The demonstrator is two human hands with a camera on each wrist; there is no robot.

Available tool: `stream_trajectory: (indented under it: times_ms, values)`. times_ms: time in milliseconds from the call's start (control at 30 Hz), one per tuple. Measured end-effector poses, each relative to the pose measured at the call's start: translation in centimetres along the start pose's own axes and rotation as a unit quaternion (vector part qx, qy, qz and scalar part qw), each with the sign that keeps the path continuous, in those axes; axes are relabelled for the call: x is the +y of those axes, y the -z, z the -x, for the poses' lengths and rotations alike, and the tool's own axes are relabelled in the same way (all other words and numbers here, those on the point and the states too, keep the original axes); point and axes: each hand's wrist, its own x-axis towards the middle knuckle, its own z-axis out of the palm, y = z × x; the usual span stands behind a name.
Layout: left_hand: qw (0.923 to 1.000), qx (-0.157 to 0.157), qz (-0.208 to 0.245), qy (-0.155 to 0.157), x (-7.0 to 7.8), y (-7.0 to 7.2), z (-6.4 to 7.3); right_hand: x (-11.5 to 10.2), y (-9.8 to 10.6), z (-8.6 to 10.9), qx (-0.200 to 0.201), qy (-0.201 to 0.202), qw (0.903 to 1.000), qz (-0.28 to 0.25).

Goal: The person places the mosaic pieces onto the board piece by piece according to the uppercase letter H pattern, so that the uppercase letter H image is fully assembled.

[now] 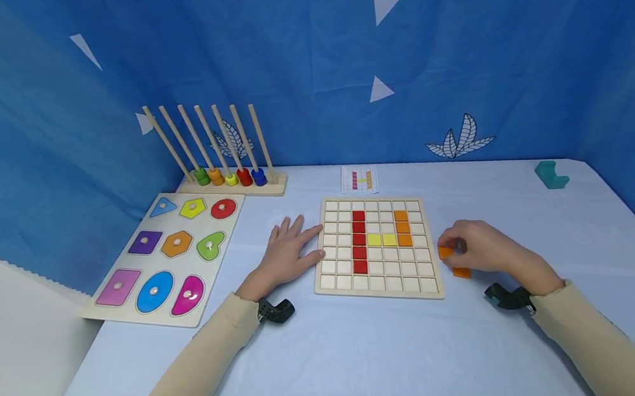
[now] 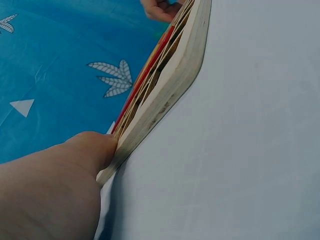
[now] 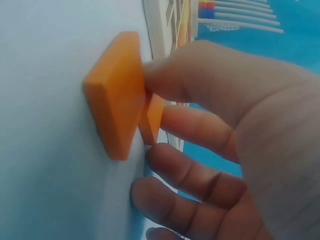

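A square wooden grid board point(image 1: 377, 269) lies on the table, holding a column of red tiles point(image 1: 358, 240), two yellow tiles point(image 1: 381, 239) and three orange tiles point(image 1: 403, 228). My left hand point(image 1: 287, 252) rests flat at its left side, fingers spread, with index finger and thumb touching the edge. Off the board's right edge, my right hand point(image 1: 480, 247) pinches an orange tile point(image 3: 152, 119) between thumb and index finger; its other fingers are loosely bent. A second orange tile point(image 3: 117, 97) lies on the table just below that hand.
Behind the board lies a small pattern card point(image 1: 358, 180). A shape puzzle board point(image 1: 145, 253) with knobbed pieces is at left, overlapping the front of a wooden peg stand point(image 1: 279, 189) with coloured rings. A teal piece point(image 1: 551, 175) sits at the far right. Blue cloth point(image 1: 305, 65) hangs behind.
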Motion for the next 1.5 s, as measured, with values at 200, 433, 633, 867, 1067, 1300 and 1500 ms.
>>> stream_trajectory:
  times_ms: [200, 433, 633, 867, 1067, 1300, 1500]
  values:
    - [1.0000, -0.001, -0.001, 0.002, 0.0, 0.0, 0.0, 0.1, 0.1, 0.2, -0.004, 0.003, 1.0000, -0.008]
    - [1.0000, -0.002, -0.004, 0.000, -0.2, -0.3, -0.1, 0.1, 0.0, 0.3, 0.002, 0.003, 0.9999, -0.011]
    - [1.0000, -0.005, -0.003, 0.000, 0.1, -0.1, -0.1, 0.1, 0.0, 0.4, 0.009, -0.007, 0.9999, -0.007]
    - [1.0000, -0.001, 0.000, -0.004, 0.3, 0.2, 0.0, 0.1, 0.1, 0.3, 0.010, -0.004, 0.9999, 0.002]
    - [1.0000, 0.003, -0.001, -0.003, 0.1, 0.2, 0.0, -0.2, 0.2, 0.1, 0.012, 0.007, 0.9998, 0.016]
    - [1.0000, 0.000, 0.001, 0.001, -0.1, 0.0, 0.0, -0.7, 0.4, -0.3, 0.009, 0.021, 0.9997, 0.009]
    - [1.0000, -0.003, 0.001, 0.004, -0.1, -0.1, 0.0, -1.4, 0.3, -1.1, 0.010, 0.040, 0.9992, 0.003]
